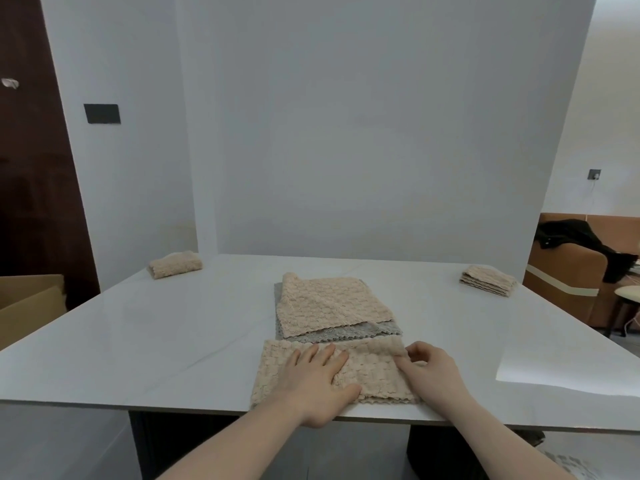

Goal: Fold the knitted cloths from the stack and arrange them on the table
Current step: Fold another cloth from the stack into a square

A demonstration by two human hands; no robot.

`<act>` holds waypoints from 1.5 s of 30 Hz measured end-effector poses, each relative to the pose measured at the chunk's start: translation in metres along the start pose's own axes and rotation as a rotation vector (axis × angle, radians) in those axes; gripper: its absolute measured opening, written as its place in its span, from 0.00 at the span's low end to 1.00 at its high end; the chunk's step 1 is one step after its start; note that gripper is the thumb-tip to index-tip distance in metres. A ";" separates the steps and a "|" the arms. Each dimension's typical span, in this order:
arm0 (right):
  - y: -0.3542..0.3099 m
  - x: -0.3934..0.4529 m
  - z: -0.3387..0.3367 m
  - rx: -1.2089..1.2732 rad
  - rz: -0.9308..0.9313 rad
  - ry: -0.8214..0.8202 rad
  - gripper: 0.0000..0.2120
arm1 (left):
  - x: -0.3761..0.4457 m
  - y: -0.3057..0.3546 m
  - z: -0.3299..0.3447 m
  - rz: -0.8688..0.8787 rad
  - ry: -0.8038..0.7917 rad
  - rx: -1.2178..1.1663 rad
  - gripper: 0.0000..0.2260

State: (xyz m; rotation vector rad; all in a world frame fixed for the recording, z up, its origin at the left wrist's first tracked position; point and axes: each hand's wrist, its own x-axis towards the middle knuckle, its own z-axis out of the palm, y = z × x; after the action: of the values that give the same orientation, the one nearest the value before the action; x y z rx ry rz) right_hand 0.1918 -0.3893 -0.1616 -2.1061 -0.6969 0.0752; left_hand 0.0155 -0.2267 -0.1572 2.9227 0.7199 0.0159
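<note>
Your left hand [317, 379] lay flat, fingers straight and spread, pressing down on the beige knitted cloth [367, 372] at lower centre of the frame, near the front edge of the white counter [138, 341]. Your right hand [429, 368] sat on the cloth's right end, fingers curled, thumb and fingertips pinching the upper right corner. That cloth looked folded into a wide strip, a doubled edge showing along its front side. Just behind it, centre frame, was the stack [329, 310]: a beige cloth on top, skewed, over a grey cloth [346, 336] showing along the left and front edges. Folded beige cloth [175, 264] sat at the counter's far left corner, middle left of the frame. A layered folded beige pile [488, 280] sat at the far right corner, middle right. Both were well apart from the stack. Cardboard box [27, 303] at the left edge, brown sofa with a black garment [585, 244] at the right edge.
</note>
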 end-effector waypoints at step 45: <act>-0.002 0.004 0.014 -0.608 -0.139 -0.346 0.33 | 0.000 -0.075 0.004 -0.156 0.108 -0.252 0.30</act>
State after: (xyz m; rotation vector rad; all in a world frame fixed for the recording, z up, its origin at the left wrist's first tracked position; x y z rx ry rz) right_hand 0.1898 -0.3760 -0.1678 -2.6450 -1.1863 0.1715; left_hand -0.0191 -0.1621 -0.1713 2.6357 0.8894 0.2332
